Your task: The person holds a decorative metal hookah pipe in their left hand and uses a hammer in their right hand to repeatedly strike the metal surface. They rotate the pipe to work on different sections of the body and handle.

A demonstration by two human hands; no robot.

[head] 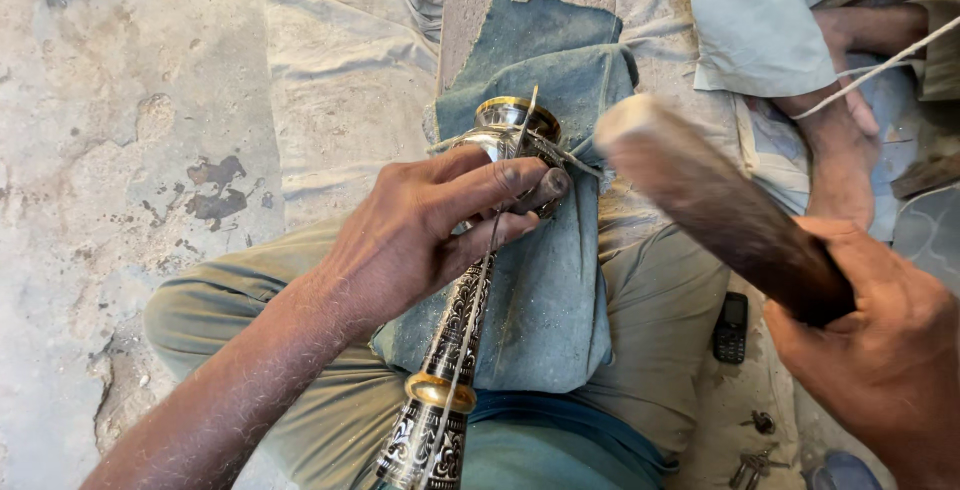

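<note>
Swinging the wooden mallet [715, 205] gripped in your right hand [880, 350] risks striking your left hand [420, 235] fingers pinching the chisel [527, 120] against the engraved metal vase [465, 320].

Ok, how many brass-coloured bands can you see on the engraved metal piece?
2. One brass band rims the top end, just beyond the left hand on the blue cloth. The other band rings the shaft near the lap. More may lie under the hand or beyond the frame.

This is a simple craft workshop on the ground: a rough, stained concrete floor [120, 150], a dusty cloth [340, 60] spread for sitting, small metal tools [752, 465] lying near a worker's knee.
</note>
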